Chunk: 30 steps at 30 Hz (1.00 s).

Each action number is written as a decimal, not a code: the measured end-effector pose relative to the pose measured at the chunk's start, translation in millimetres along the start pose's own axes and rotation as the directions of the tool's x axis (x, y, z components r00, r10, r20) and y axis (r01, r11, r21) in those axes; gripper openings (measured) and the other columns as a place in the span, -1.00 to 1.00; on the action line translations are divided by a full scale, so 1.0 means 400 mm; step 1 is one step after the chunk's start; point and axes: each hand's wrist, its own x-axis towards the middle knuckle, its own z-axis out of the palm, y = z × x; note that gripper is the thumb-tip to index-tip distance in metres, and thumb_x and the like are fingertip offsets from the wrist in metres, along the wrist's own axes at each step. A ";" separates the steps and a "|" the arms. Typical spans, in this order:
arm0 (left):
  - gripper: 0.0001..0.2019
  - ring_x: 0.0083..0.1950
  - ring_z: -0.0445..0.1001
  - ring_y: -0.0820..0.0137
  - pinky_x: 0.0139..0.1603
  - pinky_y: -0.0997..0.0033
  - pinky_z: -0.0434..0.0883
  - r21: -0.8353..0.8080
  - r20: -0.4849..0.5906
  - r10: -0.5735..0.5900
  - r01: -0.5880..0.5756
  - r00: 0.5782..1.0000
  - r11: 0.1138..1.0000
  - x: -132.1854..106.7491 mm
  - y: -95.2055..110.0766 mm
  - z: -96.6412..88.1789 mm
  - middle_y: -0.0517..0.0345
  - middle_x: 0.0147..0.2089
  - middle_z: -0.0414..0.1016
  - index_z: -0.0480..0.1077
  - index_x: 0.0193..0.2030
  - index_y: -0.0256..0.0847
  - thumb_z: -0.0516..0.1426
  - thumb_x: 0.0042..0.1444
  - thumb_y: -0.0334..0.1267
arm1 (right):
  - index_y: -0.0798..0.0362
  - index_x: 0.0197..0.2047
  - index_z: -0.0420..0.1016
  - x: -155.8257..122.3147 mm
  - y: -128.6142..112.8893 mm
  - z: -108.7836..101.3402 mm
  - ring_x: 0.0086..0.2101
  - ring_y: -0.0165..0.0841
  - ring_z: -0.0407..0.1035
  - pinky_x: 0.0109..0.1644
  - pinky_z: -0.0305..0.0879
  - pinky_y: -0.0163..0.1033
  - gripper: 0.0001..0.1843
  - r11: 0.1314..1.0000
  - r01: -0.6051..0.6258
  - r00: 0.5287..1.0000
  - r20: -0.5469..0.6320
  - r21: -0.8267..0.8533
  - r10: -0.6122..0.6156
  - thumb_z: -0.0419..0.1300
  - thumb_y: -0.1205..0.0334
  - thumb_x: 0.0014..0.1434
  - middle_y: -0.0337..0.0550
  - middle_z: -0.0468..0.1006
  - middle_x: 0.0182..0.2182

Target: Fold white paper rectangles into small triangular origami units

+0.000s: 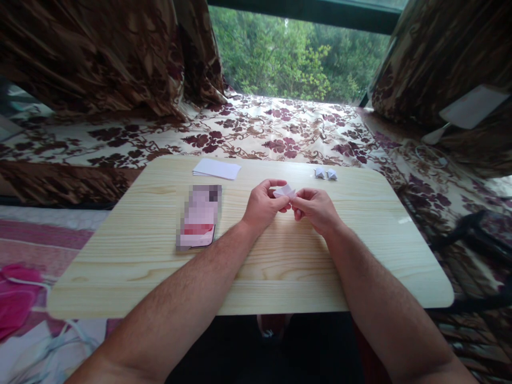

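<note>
Between my two hands, a small folded piece of white paper [284,191] is held a little above the wooden table [288,256]. My left hand [264,201] pinches its left side, thumb in front and fingers curled behind. On the right edge, my right hand [314,205] grips it between thumb and forefinger. The fingers cover the paper's lower part, so its full shape is hidden. Beyond my right hand, two small folded paper pieces [325,174] with pointed tops sit side by side.
A stack of white paper sheets [217,168] lies at the table's back left. Nearer me is a phone [200,216], blurred out in part. Behind the table runs a ledge with a flowered cloth [280,128], below a window. A white lamp-like object [474,106] stands at right.
</note>
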 end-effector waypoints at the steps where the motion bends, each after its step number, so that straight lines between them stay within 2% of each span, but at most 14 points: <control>1: -0.50 -0.47 0.52 0.41 -0.42 0.44 0.49 0.001 -0.003 0.002 -0.002 1.000 1.000 0.000 0.000 0.000 0.13 -0.47 0.55 0.41 0.02 -0.32 0.33 -0.12 -0.32 | 0.08 -0.53 0.45 0.000 0.000 0.000 -0.69 -0.51 0.26 -0.61 0.10 -0.40 -0.72 1.000 0.003 1.000 0.000 0.000 -0.003 0.40 0.09 -0.03 -0.29 0.45 -0.71; 9: -0.52 -0.50 0.50 0.42 -0.44 0.47 0.44 -0.016 -0.039 0.000 -0.001 0.999 1.000 0.002 0.004 0.006 0.13 -0.47 0.55 0.39 -0.03 -0.34 0.31 -0.16 -0.37 | 0.07 -0.54 0.45 0.003 0.005 0.007 -0.68 -0.51 0.25 -0.61 0.13 -0.38 -0.74 0.998 0.054 0.998 -0.040 -0.028 -0.055 0.40 0.12 -0.06 -0.27 0.48 -0.67; 16: -0.49 -0.47 0.50 0.43 -0.40 0.45 0.45 -0.036 -0.024 0.022 -0.023 0.999 0.999 -0.002 0.001 0.011 0.17 -0.44 0.54 0.34 0.00 -0.30 0.30 -0.16 -0.39 | 0.07 -0.53 0.45 0.005 0.009 0.004 -0.68 -0.50 0.27 -0.60 0.14 -0.39 -0.85 0.997 0.065 0.996 -0.062 -0.028 -0.067 0.33 0.24 -0.06 -0.28 0.49 -0.66; 21: -0.50 -0.43 0.48 0.44 -0.37 0.45 0.44 -0.071 -0.047 -0.002 -0.001 0.999 0.997 -0.002 -0.005 0.012 0.16 -0.39 0.55 0.35 -0.04 -0.27 0.32 -0.19 -0.36 | 0.06 -0.53 0.42 0.001 0.003 0.007 -0.68 -0.50 0.28 -0.60 0.16 -0.38 -0.80 0.999 0.051 0.996 -0.075 -0.008 -0.052 0.36 0.19 -0.08 -0.29 0.48 -0.67; 30: -0.51 -0.48 0.45 0.47 -0.36 0.46 0.38 -0.202 -0.058 -0.067 0.054 0.996 0.978 0.004 -0.012 0.013 0.19 -0.44 0.53 0.32 -0.08 -0.26 0.31 -0.23 -0.41 | 0.06 -0.52 0.42 0.001 0.004 0.009 -0.68 -0.50 0.29 -0.59 0.17 -0.38 -0.78 0.997 0.075 0.996 -0.050 0.000 -0.075 0.37 0.17 -0.06 -0.30 0.47 -0.68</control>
